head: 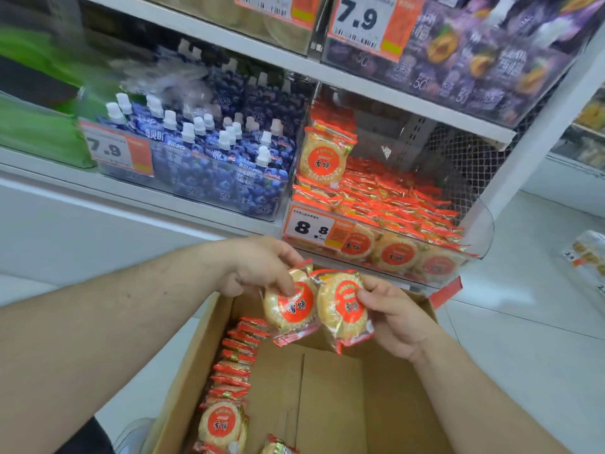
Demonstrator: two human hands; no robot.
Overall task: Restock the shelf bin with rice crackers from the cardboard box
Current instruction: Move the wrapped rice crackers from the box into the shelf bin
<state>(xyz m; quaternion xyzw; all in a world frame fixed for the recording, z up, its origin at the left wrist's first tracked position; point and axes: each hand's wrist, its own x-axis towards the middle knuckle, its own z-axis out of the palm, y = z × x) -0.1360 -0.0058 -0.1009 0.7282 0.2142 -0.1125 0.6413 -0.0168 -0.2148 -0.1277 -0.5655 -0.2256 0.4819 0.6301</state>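
The left hand [262,267] has its grip pinched on one rice cracker pack [289,306]; the right hand [396,314] pinches a second pack [343,306] touching it. Both hang above the open cardboard box [330,381], below the shelf bin [481,224].

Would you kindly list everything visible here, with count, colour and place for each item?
Held cracker packs: two, orange-red and clear, side by side above the box.
Cardboard box: one, brown, below the hands.
Boxed cracker packs: one row, count unclear, along the box's left wall.
Shelf bin: one, clear, partly filled with the same packs, right of centre.
8.8 price tag: one, white and orange, on the bin's front.
Spouted pouches: many, blue with white caps, bin to the left.
Purple packets: many, upper shelf.
Left hand: pinches the left pack.
Right hand: pinches the right pack.
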